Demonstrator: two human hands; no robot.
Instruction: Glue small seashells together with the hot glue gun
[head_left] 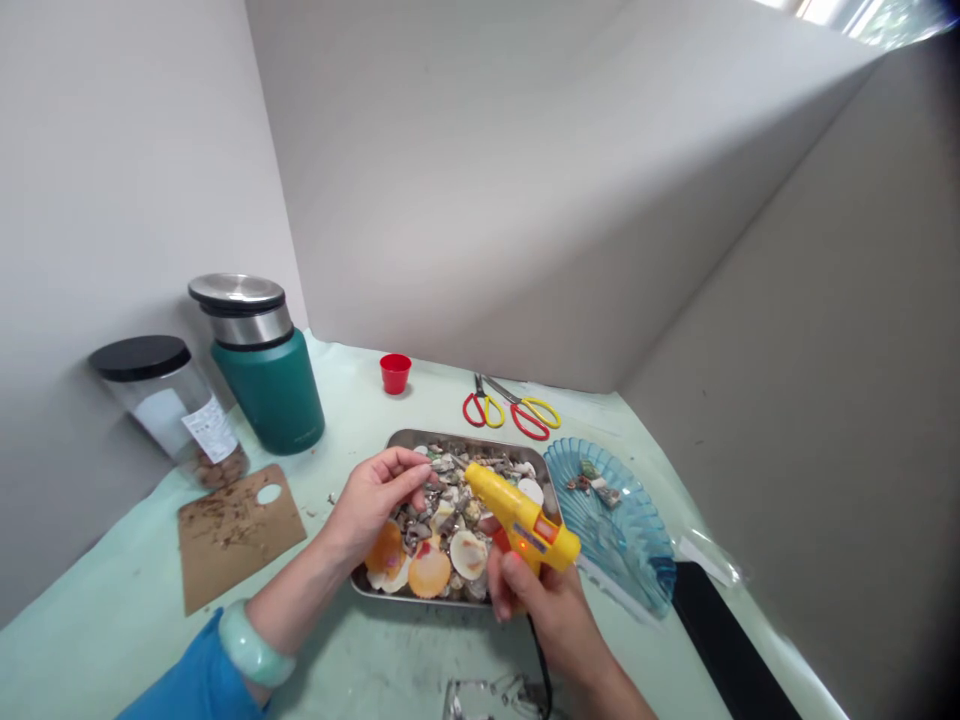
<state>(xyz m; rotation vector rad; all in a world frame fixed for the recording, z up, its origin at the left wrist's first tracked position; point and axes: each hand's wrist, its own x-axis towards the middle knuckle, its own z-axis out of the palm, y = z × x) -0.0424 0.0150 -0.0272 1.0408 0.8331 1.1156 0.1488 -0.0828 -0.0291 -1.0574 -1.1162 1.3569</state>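
Observation:
My right hand (pixel 544 595) is wrapped round the handle of a yellow hot glue gun (pixel 517 510). An orange light glows on its side, and its nozzle points up and left. Across from the nozzle, my left hand (pixel 386 490) is closed in a pinch; whatever small piece sits at the fingertips is too small to name. Both hands are over a metal tray (pixel 409 600) full of mixed seashells. Along its near side lie an orange scallop shell (pixel 430 572) and a pale round shell (pixel 469 555).
A blue shell-shaped plate (pixel 637 530) with a few small pieces lies right of the tray. Behind stand a red cup (pixel 395 373) and two pairs of scissors (pixel 531 415). A green flask (pixel 270 385), a lidded jar (pixel 180 420) and a brown board (pixel 232 550) are left.

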